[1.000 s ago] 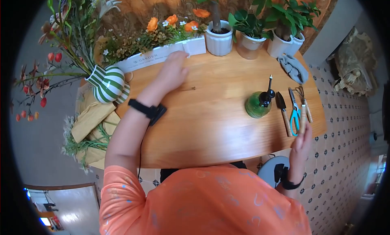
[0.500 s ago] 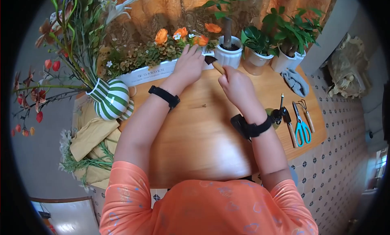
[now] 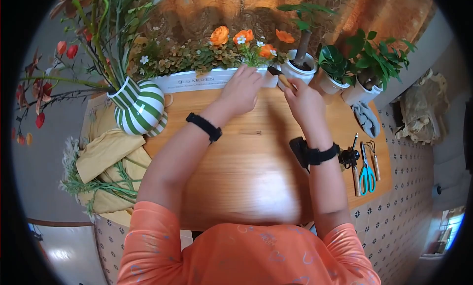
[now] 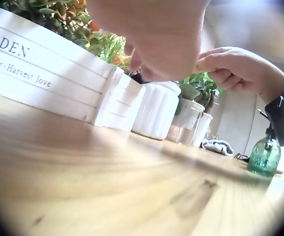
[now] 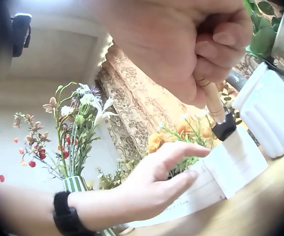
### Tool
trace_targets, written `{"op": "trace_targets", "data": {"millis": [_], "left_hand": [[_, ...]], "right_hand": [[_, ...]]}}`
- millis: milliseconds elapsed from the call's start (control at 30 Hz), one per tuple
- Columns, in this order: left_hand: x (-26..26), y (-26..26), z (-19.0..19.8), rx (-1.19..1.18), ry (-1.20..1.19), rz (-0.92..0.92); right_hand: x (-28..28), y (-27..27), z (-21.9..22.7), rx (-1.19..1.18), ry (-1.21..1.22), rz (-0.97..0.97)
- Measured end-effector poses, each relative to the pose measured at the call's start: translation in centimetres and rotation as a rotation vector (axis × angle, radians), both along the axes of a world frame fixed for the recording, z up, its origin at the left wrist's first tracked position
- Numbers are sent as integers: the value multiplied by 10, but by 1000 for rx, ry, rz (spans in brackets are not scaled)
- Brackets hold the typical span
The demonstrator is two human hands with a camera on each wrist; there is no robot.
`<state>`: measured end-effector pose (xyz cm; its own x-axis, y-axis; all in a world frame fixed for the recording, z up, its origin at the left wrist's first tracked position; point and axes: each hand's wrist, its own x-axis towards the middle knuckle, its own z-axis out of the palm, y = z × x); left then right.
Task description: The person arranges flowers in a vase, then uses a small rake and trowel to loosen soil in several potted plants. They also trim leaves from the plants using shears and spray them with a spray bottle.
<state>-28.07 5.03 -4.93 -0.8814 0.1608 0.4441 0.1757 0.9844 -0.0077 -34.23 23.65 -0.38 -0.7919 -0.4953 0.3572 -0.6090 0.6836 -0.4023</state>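
Note:
A long white planter box [image 3: 197, 82] marked "GARDEN" stands at the back of the table, filled with leafy plants and orange flowers [image 3: 219, 35]. My left hand [image 3: 240, 90] is at its front board near the right end, fingers extended toward the green stems. In the right wrist view that hand's thumb and fingers are spread apart. My right hand [image 3: 306, 107] grips the wooden handle of a small garden trowel [image 5: 213, 103]. Its black blade [image 5: 224, 127] points down at the planter's right end, close over the rim.
Beside the planter stand white potted plants [image 3: 298, 70]. A striped vase [image 3: 140, 106] of flowers leans at left, near yellow cloth [image 3: 111, 154] with loose stems. At right lie a grey cloth [image 3: 365, 120], teal scissors [image 3: 367, 179], a hand rake [image 3: 375, 162] and a spray bottle [image 4: 264, 157].
My right hand has lifted the trowel from the table's right side and brought it to the planter's right end. My left hand has shifted right along the planter toward the flowers.

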Motion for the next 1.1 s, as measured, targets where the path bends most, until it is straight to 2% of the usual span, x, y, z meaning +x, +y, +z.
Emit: {"op": "trace_targets", "data": {"millis": [133,200,300,500,600,700,833,900,1000,1100], "left_hand": [[26,-15,-9,95,-172,-24],[30,-21,-13,-9,82,73],[30,-26,-10,-82,168,138],[13,-26,-7,-126,189,116],[7,-24,-6,11,176,89],[7,-24,-6,50,173,98],[16,-28,-4,11,224,85],[30,-31,-2,78,8,144],[40,-39,-12,55,97,256],[45,-56,-21,-34,217,280]], "right_hand": [[4,15,-20,-88,-53,57],[14,14,-12,-108,-29,132],[23,4,-7,-94,19,194],[19,-13,-6,-36,8,137],[20,-20,20,18,-16,97],[-2,-35,32,114,-54,48],[3,-42,55,188,-53,67],[15,-42,59,162,-50,100],[23,-51,47,84,-27,155],[18,-56,28,38,-1,191]]}}
